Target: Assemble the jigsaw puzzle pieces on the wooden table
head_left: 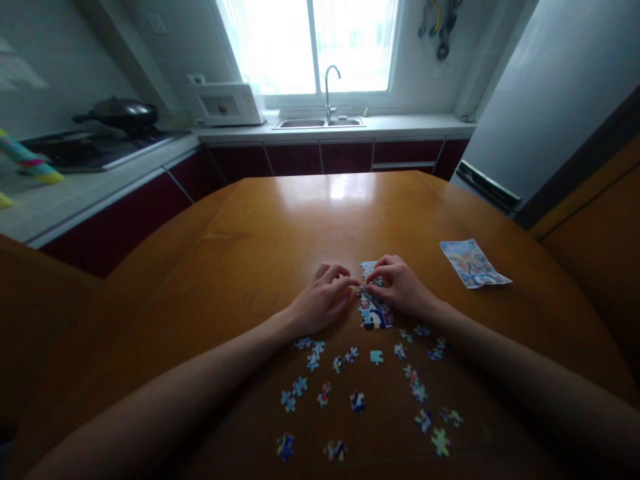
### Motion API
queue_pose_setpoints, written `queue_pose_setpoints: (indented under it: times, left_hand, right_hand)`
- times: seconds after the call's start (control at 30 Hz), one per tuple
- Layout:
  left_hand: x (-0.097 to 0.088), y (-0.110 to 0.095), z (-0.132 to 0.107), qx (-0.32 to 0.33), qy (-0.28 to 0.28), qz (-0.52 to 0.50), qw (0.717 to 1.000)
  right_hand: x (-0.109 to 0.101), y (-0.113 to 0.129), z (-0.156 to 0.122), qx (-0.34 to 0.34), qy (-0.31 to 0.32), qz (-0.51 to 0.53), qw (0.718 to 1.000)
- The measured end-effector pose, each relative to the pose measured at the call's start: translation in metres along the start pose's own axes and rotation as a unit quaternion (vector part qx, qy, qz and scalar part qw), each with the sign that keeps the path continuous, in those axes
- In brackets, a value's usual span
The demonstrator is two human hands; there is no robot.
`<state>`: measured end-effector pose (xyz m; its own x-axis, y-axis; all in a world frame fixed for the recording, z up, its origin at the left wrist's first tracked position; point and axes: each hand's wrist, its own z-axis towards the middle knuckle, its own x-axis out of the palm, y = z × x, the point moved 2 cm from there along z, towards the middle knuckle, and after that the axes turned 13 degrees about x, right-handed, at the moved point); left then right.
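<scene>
A partly joined jigsaw puzzle (376,317) lies flat on the wooden table, its left edge uneven with tabs. My left hand (325,297) comes in from the left, its fingers closed together and their tips at that edge. Across the puzzle's upper part rests my right hand (399,285), thumb and forefinger pinched at the same edge. A small puzzle piece (362,288) shows between the fingertips of both hands, partly covered by them. Loose pieces are scattered nearer to me, among them a plain light-blue piece (377,357) and a yellow-green piece (441,442).
A creased picture sheet (473,263) lies to the right on the table (300,220). Beyond the table are a counter with a sink (305,124), a microwave (227,105) and a lidded pan (123,113) on the stove. A fridge (540,87) stands at the right.
</scene>
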<state>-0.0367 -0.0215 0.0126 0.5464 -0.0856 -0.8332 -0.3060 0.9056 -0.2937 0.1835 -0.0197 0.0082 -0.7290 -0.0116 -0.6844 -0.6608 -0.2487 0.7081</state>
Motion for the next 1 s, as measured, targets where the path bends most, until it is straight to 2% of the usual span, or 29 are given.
queue_pose_setpoints:
  times: [0.27,0.4,0.57,0.83,1.0]
  left_hand:
    - [-0.001,0.0,0.001,-0.005,0.013,0.001,1.0]
    - [-0.001,0.0,0.001,-0.008,0.005,0.001,1.0]
    - [0.002,0.001,-0.001,0.001,0.015,0.012,1.0]
    - [0.0,-0.001,0.001,-0.007,0.017,0.025,0.999]
    - [0.001,0.001,-0.001,0.001,0.014,0.023,1.0]
  right_hand:
    - [0.004,-0.003,0.001,0.004,0.009,0.008,1.0]
    - [0.002,-0.006,0.0,0.004,-0.017,0.029,0.999]
    - [0.003,-0.009,-0.005,-0.032,-0.042,0.032,0.998]
    - [0.006,-0.006,-0.01,-0.084,-0.031,0.015,0.996]
    - [0.006,-0.005,-0.011,-0.091,-0.02,0.004,0.996]
